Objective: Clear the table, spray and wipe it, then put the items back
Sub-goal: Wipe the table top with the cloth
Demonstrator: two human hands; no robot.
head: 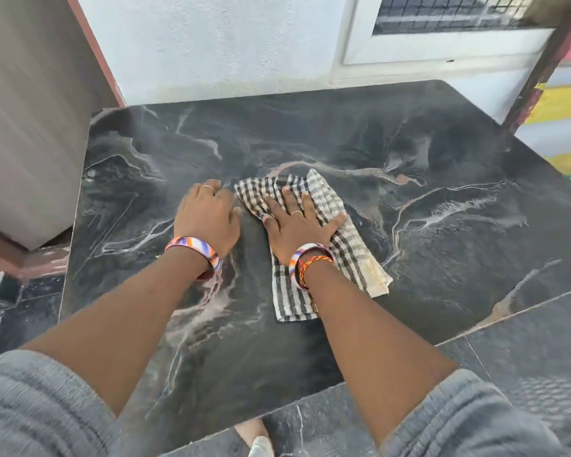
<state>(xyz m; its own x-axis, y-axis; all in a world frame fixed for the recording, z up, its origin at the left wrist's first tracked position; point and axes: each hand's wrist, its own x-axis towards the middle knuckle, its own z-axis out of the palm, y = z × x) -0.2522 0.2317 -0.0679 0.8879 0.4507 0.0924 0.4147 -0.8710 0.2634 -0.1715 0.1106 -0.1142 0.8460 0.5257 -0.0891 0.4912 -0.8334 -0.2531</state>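
Observation:
A black-and-white checked cloth [346,249] lies flat on the dark marbled table [442,225], near its middle. My right hand [297,225] presses down on the cloth with straight, spread fingers. My left hand [208,216] rests palm-down on the bare tabletop just left of the cloth, its fingertips near the cloth's upper left edge. Both wrists carry coloured bangles. No other task items stand on the table.
A white wall [228,44] runs behind the table's far edge, with a window frame [426,44] at the upper right. A grey panel [30,127] stands at the left. A dark post [538,70] rises at the right corner. Dark floor tiles [524,341] lie at the lower right.

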